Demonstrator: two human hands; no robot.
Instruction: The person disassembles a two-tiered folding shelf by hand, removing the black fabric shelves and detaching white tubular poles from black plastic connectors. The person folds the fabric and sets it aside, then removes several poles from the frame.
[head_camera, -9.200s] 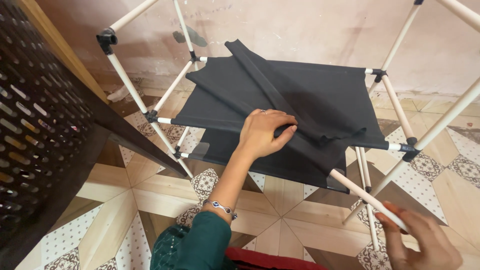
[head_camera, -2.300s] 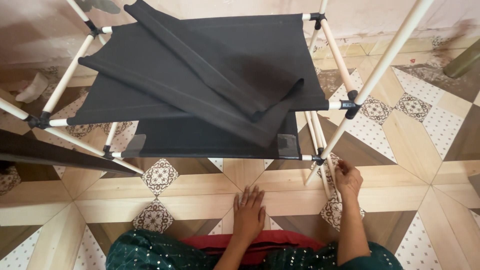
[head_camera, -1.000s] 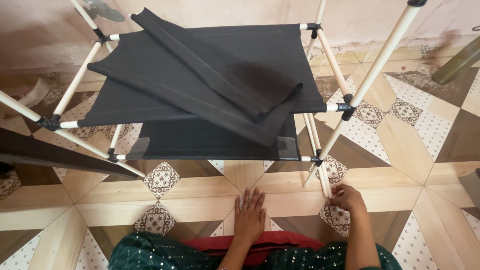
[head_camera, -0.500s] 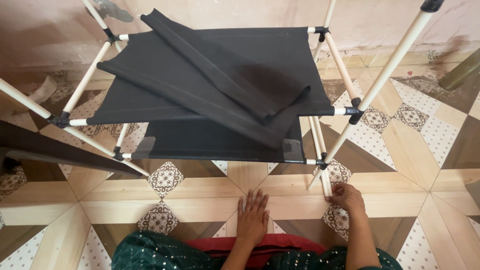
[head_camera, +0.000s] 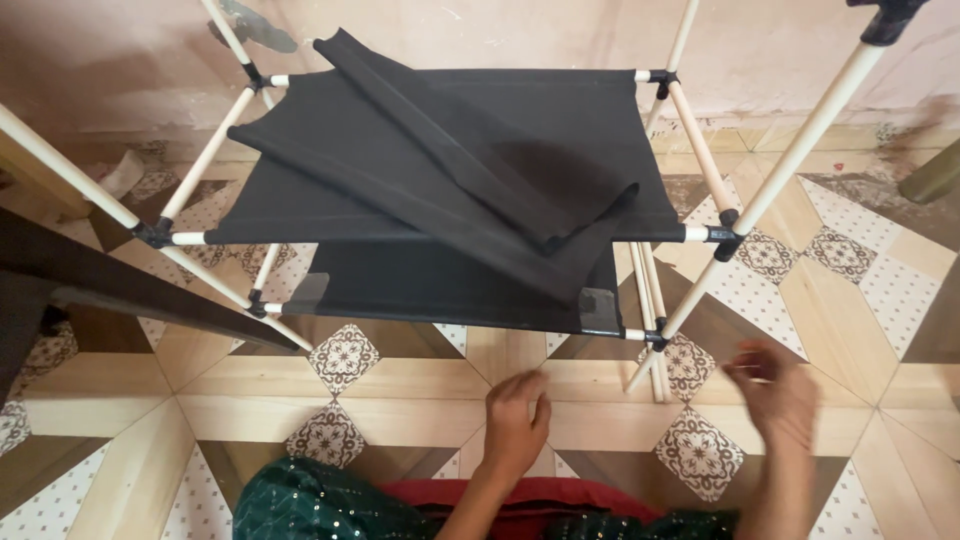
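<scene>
A rack of pale rods (head_camera: 700, 150) carries black cloth shelves (head_camera: 470, 170) beyond both hands. Loose rods (head_camera: 655, 375) lie on the tiled floor (head_camera: 150, 400), long axis running away, just left of the blurred, empty right hand (head_camera: 775, 395), fingers loosely apart. The left hand (head_camera: 515, 425) rests farther off, fingers curled, empty.

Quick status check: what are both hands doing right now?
Left hand empty, over floor tiles. Right hand blurred, empty, clear of rack leg. Loose black fabric on rack.
</scene>
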